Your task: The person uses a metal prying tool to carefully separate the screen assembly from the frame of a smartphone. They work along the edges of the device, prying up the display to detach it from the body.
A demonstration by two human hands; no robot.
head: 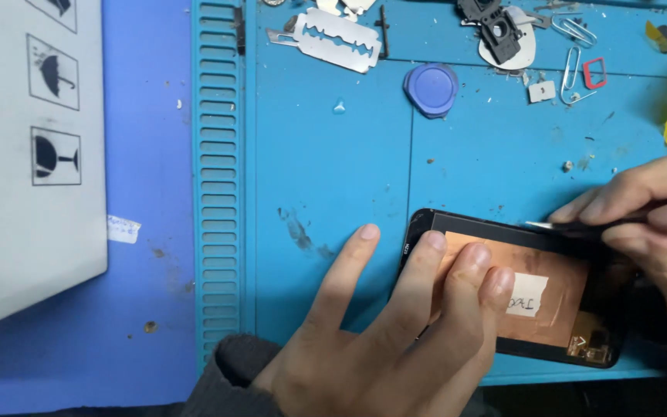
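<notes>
My left hand (395, 332) presses flat, fingers spread, on the black phone screen assembly with the copper-coloured back (515, 289), lying on the blue desk mat (333, 170). My right hand (650, 224) pinches a thin black prying tool (580, 228) at its upper edge (tip shallow, I'd say), so I should press evenly and lever gently.

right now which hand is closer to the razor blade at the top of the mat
Left. The left hand lies below the razor blade, fingers pressing on the phone screen panel. The right hand is farther off at the right edge, holding a thin tool.
</notes>
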